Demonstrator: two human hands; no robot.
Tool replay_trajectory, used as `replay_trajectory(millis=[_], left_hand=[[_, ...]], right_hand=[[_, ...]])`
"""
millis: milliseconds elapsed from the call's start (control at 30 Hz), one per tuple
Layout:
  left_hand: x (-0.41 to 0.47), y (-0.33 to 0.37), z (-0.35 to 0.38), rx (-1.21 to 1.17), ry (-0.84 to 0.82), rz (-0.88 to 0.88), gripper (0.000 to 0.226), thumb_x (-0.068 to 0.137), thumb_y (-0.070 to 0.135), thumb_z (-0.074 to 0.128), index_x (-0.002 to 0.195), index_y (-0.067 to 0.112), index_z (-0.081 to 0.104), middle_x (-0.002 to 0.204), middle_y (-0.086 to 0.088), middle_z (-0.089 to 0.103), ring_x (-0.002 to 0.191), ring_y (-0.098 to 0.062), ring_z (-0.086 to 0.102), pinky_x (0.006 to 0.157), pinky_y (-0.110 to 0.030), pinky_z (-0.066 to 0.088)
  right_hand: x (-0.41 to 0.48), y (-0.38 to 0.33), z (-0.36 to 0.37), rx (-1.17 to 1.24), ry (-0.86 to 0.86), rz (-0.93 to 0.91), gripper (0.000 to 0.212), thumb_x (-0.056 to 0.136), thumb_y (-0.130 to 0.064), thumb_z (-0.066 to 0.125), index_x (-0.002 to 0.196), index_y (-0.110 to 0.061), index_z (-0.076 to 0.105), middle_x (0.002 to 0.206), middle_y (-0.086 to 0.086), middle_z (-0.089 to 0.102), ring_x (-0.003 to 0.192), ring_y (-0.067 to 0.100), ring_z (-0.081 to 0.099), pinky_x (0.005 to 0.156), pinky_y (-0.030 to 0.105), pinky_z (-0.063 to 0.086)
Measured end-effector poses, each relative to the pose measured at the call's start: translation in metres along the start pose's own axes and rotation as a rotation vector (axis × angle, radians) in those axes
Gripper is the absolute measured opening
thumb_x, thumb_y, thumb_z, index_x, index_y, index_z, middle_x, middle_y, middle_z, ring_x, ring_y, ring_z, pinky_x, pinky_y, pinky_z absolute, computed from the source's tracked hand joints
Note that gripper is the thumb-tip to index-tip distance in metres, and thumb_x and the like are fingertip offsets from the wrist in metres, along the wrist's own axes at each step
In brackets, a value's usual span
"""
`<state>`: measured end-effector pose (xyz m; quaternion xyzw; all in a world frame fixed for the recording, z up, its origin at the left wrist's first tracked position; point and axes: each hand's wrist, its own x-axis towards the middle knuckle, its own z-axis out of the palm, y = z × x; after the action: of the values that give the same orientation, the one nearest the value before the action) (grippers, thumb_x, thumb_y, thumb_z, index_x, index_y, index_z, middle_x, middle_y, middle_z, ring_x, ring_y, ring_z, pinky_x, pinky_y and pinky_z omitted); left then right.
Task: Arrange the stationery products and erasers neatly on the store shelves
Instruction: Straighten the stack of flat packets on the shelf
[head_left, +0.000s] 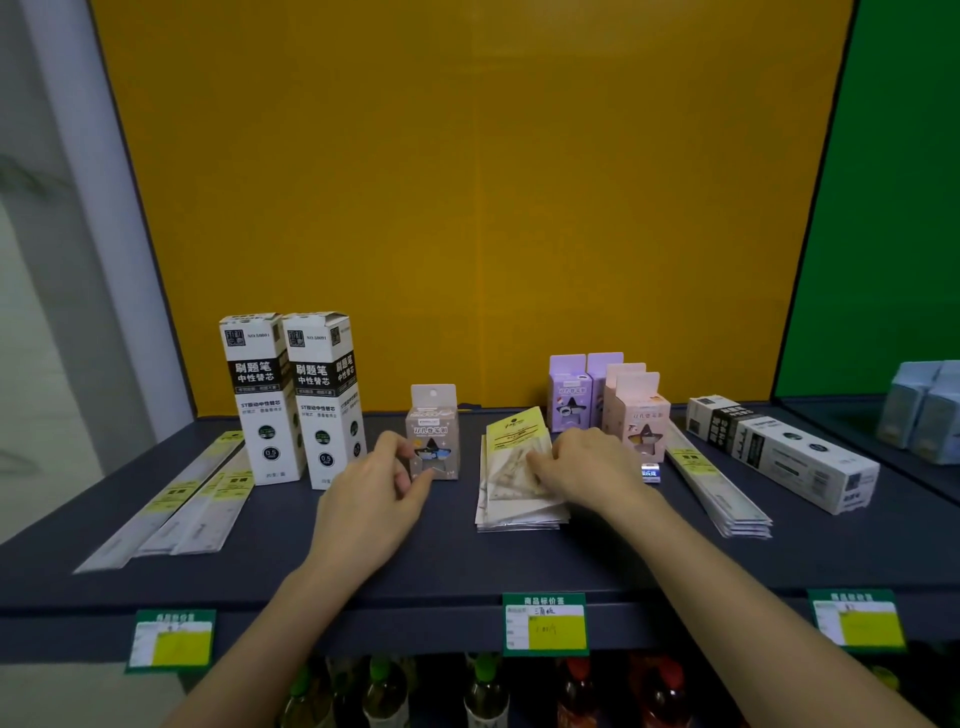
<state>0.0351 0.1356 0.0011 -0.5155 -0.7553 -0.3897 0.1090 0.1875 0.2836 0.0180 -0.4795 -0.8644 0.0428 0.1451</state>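
Hard to read much here, the print on the boxes is small and blurry. The right hand (587, 462) lies flat-ish on a stack of clear plastic packets with a yellow header card (511, 467), fingers (540, 460) spread over the top packet and covering part of it; can't tell whether they actually pinch anything. A tiny blue and white eraser (650, 473) peeks out just beside that hand, mostly hidden. The left hand (374, 493) has thumb and fingers closed around the lower part of a small beige hang-tab box with a star window (434, 441), which stands upright on the dark grey shelf (441, 561), middle front.

What's inside the boxes can't be seen, they're all shut. Two tall white and black refill boxes (293, 395) stand side by side to the left, and long flat ruler packs with yellow labels (176, 504) lie in front of them, reaching toward the shelf edge. Behind the right hand are purple and pink star-window boxes (608, 402), partly blocking each other. Further right, another ruler stack (717, 488) and a refill box lying on its side (779, 449). Pale blue boxes (922, 405) get cut off at the right edge. Green price tags (544, 622) hang on the shelf lip, and bottles (483, 691) below are dim.
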Motion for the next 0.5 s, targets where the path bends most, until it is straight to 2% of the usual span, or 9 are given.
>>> replay_trajectory(millis=[100,333,400,500], left_hand=[[-0.0004,-0.0017,-0.0009,-0.010,0.007,-0.004,0.014,0.086,0.032,0.057,0.093,0.025,0.047,0.071,0.004,0.057,0.067,-0.008,0.051,0.060,-0.030,0.043],[-0.0025,-0.0069,-0.0012,-0.006,0.015,-0.002,0.014,0.086,0.032,0.058,0.092,0.026,0.046,0.071,0.006,0.056,0.065,-0.007,0.050,0.058,-0.030,0.042],[-0.0035,-0.0081,-0.0001,-0.009,0.018,-0.004,0.013,0.086,0.032,0.058,0.090,0.026,0.048,0.071,0.006,0.056,0.065,-0.007,0.050,0.057,-0.029,0.041],[-0.0041,-0.0081,0.0022,-0.017,0.014,-0.006,0.012,0.086,0.031,0.058,0.089,0.025,0.049,0.072,0.006,0.056,0.067,-0.009,0.051,0.060,-0.030,0.044]], right_hand=[[-0.0034,-0.0016,-0.0008,-0.111,0.008,-0.006,0.053,0.092,-0.052,0.034,0.112,-0.009,0.059,0.119,0.011,0.061,0.109,0.029,0.057,0.077,0.032,0.039],[-0.0059,-0.0011,0.0007,-0.164,0.055,-0.036,0.052,0.089,-0.053,0.038,0.104,-0.010,0.061,0.109,0.009,0.064,0.101,0.028,0.059,0.070,0.029,0.035],[-0.0063,-0.0006,0.0007,-0.146,0.058,-0.040,0.049,0.089,-0.054,0.039,0.097,-0.011,0.061,0.103,0.009,0.064,0.096,0.027,0.058,0.069,0.029,0.035],[-0.0093,0.0002,0.0014,-0.099,0.058,-0.047,0.045,0.089,-0.054,0.040,0.068,-0.014,0.047,0.085,0.005,0.055,0.081,0.023,0.053,0.065,0.030,0.035]])
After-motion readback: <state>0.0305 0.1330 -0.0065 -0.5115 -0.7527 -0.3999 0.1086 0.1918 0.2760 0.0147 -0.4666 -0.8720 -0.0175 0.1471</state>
